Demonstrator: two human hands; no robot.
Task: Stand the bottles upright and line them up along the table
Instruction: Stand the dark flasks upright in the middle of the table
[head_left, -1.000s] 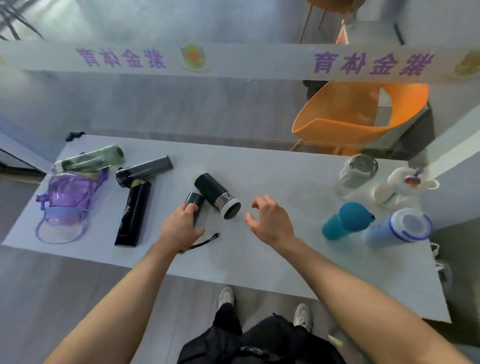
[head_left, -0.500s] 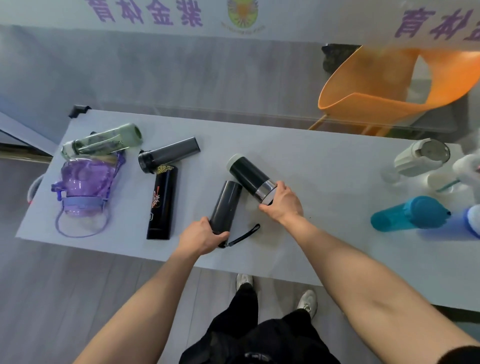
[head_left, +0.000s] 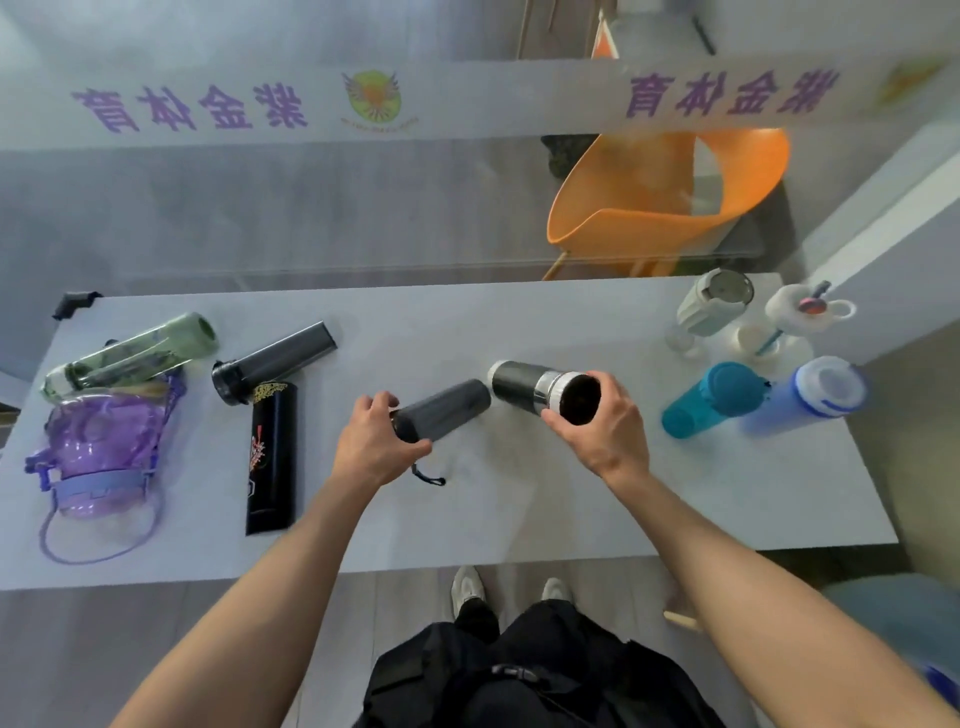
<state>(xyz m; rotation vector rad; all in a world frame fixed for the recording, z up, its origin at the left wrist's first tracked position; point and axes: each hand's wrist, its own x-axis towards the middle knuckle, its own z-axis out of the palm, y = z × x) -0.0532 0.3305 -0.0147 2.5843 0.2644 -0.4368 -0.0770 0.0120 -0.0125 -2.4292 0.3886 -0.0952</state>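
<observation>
Head view: left hand (head_left: 371, 441) grips slim black bottle (head_left: 449, 408), right hand (head_left: 605, 431) grips silver-banded flask (head_left: 524, 382).

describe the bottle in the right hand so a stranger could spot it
On the long grey table, just right of centre, the right hand grips one end of a lying dark cylindrical flask. Unlike the plain matte black flask beside it, it has a silver band.

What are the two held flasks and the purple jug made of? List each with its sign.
Grey flask, gripped by the left hand: probably coated metal, going by its opaque, matte, glare-free skin.
Banded flask, gripped by the right hand: likely steel, with a dark body and a shiny silver ring by the cap.
Purple jug: tinted plastic, with glossy see-through walls.
</observation>
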